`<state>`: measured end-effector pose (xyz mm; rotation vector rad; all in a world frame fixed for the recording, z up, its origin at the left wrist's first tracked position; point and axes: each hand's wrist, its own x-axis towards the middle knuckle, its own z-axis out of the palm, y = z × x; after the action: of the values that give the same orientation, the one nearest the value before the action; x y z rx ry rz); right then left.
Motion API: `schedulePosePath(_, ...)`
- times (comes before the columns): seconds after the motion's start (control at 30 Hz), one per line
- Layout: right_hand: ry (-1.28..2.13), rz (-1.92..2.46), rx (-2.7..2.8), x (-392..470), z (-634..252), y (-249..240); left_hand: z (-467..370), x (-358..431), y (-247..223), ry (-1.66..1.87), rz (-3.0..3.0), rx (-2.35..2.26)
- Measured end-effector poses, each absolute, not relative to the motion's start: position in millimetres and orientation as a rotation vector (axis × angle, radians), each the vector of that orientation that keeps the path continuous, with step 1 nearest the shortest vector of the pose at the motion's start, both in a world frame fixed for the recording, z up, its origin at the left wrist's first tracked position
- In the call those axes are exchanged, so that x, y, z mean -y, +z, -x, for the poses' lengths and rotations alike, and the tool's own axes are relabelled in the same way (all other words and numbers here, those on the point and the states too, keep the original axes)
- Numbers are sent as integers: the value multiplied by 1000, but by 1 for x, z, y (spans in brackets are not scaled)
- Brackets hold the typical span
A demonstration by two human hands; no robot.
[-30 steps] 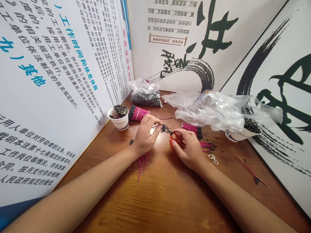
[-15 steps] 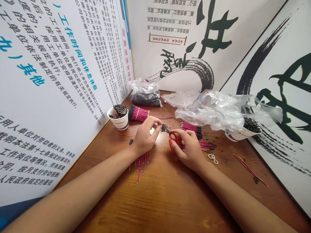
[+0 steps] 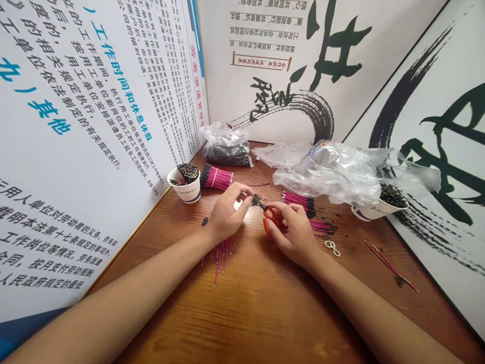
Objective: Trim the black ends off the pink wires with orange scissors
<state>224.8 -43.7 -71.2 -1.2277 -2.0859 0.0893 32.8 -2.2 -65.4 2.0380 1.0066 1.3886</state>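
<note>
My right hand (image 3: 295, 227) is closed round the handles of red-handled scissors (image 3: 276, 220), whose blades point left towards my left fingertips. My left hand (image 3: 229, 210) is pinched at the blade tips; whatever lies between its fingertips is too small to make out. Pink wires (image 3: 223, 250) with black ends stick out beneath my left hand, over the table. Small black bits (image 3: 256, 202) lie scattered under the blades. Just right of my right hand are more pink wires with black ends (image 3: 324, 226).
On the left stands a paper cup (image 3: 185, 192) of black pieces, beside a tied pink wire bundle (image 3: 217, 177). Clear plastic bags (image 3: 329, 172) and a tilted cup (image 3: 379, 210) are at the back right. A white cord (image 3: 332, 248) and loose red wires (image 3: 392, 265) lie right.
Both hands have stayed almost in place. The scissor blades have shifted very slightly at my left fingertips.
</note>
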Motion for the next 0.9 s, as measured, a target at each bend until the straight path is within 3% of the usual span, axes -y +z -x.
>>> schedulePosePath(0.9, 158, 1253, 2081, 43, -225, -74, -32, 1, -66, 1412, -2073, -1032)
